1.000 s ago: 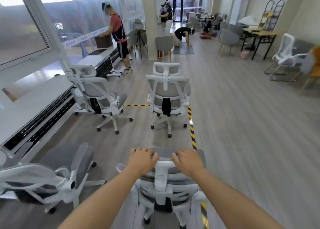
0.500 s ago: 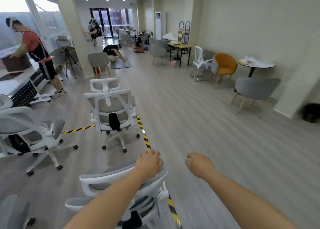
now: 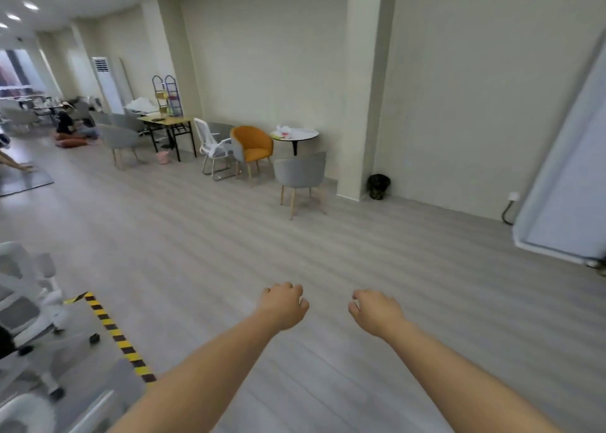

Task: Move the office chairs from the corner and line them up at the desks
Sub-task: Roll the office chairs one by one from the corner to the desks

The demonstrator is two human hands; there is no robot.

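Observation:
My left hand (image 3: 284, 305) and my right hand (image 3: 373, 311) hang in front of me over bare wood floor, fingers loosely curled, holding nothing. A white and grey office chair (image 3: 29, 305) stands at the left edge, partly cut off. The headrest of another office chair (image 3: 65, 409) shows blurred in the bottom left corner, beside my left forearm. Neither hand touches a chair.
Yellow-black floor tape (image 3: 114, 331) runs between the chairs and me. By the far wall stand a grey chair (image 3: 300, 173), an orange chair (image 3: 252, 146), a round table (image 3: 295, 135) and a black bin (image 3: 378, 186). A pale panel (image 3: 570, 177) leans at right.
Both hands have let go of the office chair's headrest, the right first, then the left. My view has swung right, away from the chairs toward the far wall.

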